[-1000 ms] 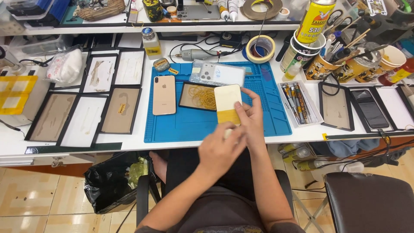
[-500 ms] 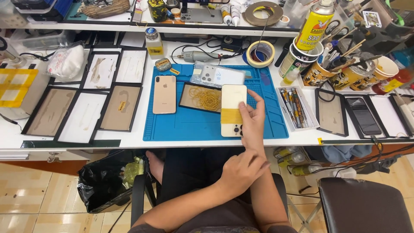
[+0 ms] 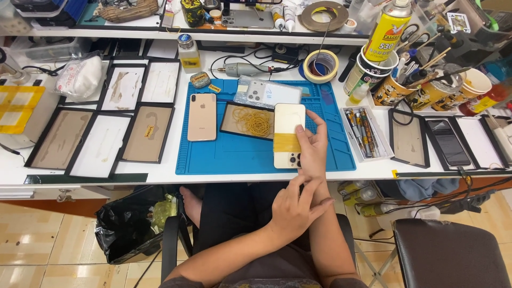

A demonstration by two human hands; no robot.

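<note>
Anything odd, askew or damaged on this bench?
One oddity: the cream phone on the blue mat lies face down with a strip of yellow tape across its back. The right hand steadies it; the left hand hovers off the bench.

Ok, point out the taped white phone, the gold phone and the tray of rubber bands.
Taped white phone (image 3: 288,125), head view, on its upper back panel.
Gold phone (image 3: 202,117), head view, middle of its back.
Tray of rubber bands (image 3: 228,120), head view, bare left floor.

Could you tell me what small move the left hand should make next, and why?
Probably reach up to the white phone and grip its free left edge: only the right hand steadies it on the blue mat, while the left hand hangs empty below the table edge.
</note>
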